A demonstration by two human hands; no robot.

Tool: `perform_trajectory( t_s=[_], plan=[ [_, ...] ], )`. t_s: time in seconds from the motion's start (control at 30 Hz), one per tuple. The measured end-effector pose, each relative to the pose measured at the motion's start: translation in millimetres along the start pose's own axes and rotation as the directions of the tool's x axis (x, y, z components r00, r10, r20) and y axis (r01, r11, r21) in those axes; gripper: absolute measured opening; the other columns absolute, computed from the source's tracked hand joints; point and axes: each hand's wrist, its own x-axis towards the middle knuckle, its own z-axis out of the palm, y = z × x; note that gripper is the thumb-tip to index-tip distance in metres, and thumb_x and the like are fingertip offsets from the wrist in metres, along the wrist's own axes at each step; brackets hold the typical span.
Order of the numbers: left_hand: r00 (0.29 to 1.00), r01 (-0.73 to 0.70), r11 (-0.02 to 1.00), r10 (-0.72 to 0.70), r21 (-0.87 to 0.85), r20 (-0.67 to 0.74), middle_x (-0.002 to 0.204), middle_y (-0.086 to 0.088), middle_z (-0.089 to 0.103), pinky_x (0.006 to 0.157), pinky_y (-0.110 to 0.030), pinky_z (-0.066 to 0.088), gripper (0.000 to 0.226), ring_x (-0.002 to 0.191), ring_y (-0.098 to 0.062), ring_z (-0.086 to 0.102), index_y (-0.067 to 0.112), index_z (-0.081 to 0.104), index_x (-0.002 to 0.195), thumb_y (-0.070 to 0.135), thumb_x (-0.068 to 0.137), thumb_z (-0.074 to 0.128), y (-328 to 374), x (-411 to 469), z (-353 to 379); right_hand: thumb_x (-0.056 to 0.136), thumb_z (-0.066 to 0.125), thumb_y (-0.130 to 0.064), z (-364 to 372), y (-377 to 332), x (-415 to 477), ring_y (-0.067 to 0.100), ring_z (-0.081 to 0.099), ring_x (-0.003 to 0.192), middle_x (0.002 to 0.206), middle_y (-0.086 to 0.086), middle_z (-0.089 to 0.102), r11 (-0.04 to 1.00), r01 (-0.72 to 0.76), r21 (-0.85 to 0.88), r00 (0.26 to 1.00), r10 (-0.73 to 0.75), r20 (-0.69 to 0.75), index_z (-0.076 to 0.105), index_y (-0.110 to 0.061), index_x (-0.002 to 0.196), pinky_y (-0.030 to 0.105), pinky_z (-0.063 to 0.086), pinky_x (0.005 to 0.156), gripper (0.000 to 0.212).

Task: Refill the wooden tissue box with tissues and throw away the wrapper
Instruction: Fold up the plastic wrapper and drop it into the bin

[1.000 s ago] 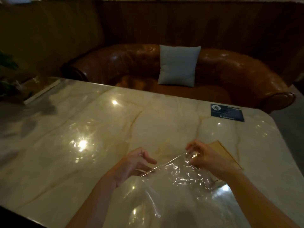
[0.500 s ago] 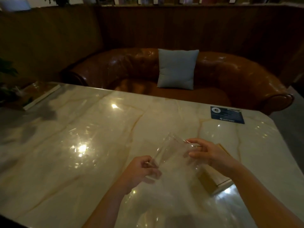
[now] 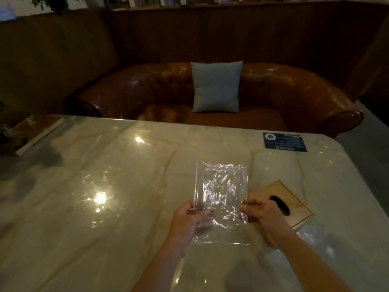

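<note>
A clear, crinkled plastic wrapper (image 3: 222, 192) is held up flat above the marble table (image 3: 109, 186), folded into a rough rectangle. My left hand (image 3: 189, 218) pinches its left edge and my right hand (image 3: 261, 211) pinches its right edge. The wooden tissue box (image 3: 292, 204) lies on the table just behind my right hand, its dark oval slot facing up. No tissue shows in the slot from here.
A dark blue card (image 3: 284, 141) lies near the table's far right edge. A book or tray (image 3: 35, 133) sits at the far left corner. Behind the table stands a brown leather sofa (image 3: 284, 95) with a pale blue cushion (image 3: 216, 86).
The wrapper went from a loose stretched sheet to a folded flat rectangle, raised upright between both hands. The view tilted up and the wooden box came into sight.
</note>
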Motion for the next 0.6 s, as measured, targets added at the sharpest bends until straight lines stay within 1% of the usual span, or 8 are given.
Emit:
perform_trajectory(
  t_s=[0.1,0.2,0.27,0.33,0.4,0.5,0.53,0.6],
  plan=[
    [1.0,-0.009,0.996,0.008,0.09,0.01,0.078,-0.015,0.061,0.049,-0.028,0.053,0.01,0.067,-0.026,0.06,0.007,0.061,0.078,-0.002,0.079,0.064,2,-1,4,0.076,0.07,-0.003,-1,1,-4,0.009,0.066,0.055,0.061,0.002,0.073,0.999,0.024,-0.027,0.997,-0.026,-0.07,0.071,-0.014,0.064,0.017,0.053,0.053,0.016],
    [0.998,-0.006,0.986,-0.004,0.169,0.06,0.072,-0.01,0.063,0.058,-0.032,0.049,0.01,0.059,-0.021,0.06,0.013,0.061,0.073,0.008,0.081,0.064,4,2,9,0.079,0.066,0.001,-5,-2,-13,0.004,0.063,0.05,0.056,-0.002,0.072,0.999,0.044,-0.012,0.986,-0.045,-0.163,0.068,-0.012,0.067,0.012,0.05,0.05,0.017],
    [0.995,-0.007,0.976,-0.014,0.216,0.094,0.063,0.0,0.064,0.056,-0.031,0.049,0.014,0.056,-0.017,0.06,0.017,0.062,0.069,0.011,0.081,0.063,4,6,15,0.08,0.065,0.002,-11,0,-20,0.001,0.059,0.046,0.051,-0.004,0.068,0.999,0.053,-0.011,0.975,-0.055,-0.216,0.066,-0.01,0.068,0.01,0.048,0.048,0.017],
    [0.993,-0.021,0.967,-0.01,0.256,0.119,0.053,0.008,0.06,0.047,-0.024,0.048,0.012,0.047,-0.009,0.056,0.016,0.062,0.07,0.011,0.081,0.064,0,10,24,0.081,0.064,0.002,-21,2,-28,-0.001,0.059,0.045,0.05,-0.006,0.066,0.999,0.051,-0.004,0.963,-0.05,-0.266,0.064,-0.01,0.069,0.01,0.048,0.048,0.017],
    [0.989,-0.033,0.956,-0.01,0.291,0.148,0.055,0.006,0.062,0.044,-0.024,0.046,0.005,0.045,-0.008,0.055,0.013,0.064,0.076,0.011,0.08,0.065,-5,13,38,0.081,0.065,0.001,-34,4,-39,-0.001,0.059,0.044,0.049,-0.005,0.065,0.999,0.043,-0.013,0.949,-0.045,-0.311,0.064,-0.01,0.069,0.014,0.049,0.049,0.016],
    [0.981,-0.045,0.956,-0.012,0.291,0.192,0.058,0.001,0.064,0.04,-0.023,0.046,0.005,0.044,-0.007,0.056,0.011,0.063,0.081,0.006,0.082,0.063,-13,14,65,0.08,0.064,0.003,-59,7,-51,0.005,0.059,0.043,0.047,-0.004,0.067,0.998,0.045,-0.034,0.924,-0.055,-0.378,0.064,-0.014,0.065,0.029,0.05,0.055,0.024],
    [0.979,-0.059,0.954,-0.003,0.295,0.204,0.061,-0.001,0.063,0.039,-0.023,0.046,0.006,0.044,-0.007,0.056,0.011,0.062,0.081,0.006,0.082,0.063,-15,14,74,0.08,0.064,0.004,-68,7,-54,0.005,0.059,0.044,0.048,-0.003,0.067,0.998,0.044,-0.052,0.916,-0.061,-0.396,0.064,-0.016,0.063,0.029,0.05,0.054,0.026],
    [0.973,-0.1,0.944,0.027,0.313,0.23,0.064,-0.004,0.062,0.041,-0.024,0.047,0.006,0.045,-0.008,0.056,0.012,0.062,0.079,0.007,0.082,0.064,-18,13,96,0.08,0.063,0.005,-89,8,-58,0.005,0.059,0.044,0.048,-0.003,0.068,0.997,0.049,-0.066,0.903,-0.072,-0.423,0.064,-0.016,0.063,0.022,0.05,0.048,0.027]
  ],
)
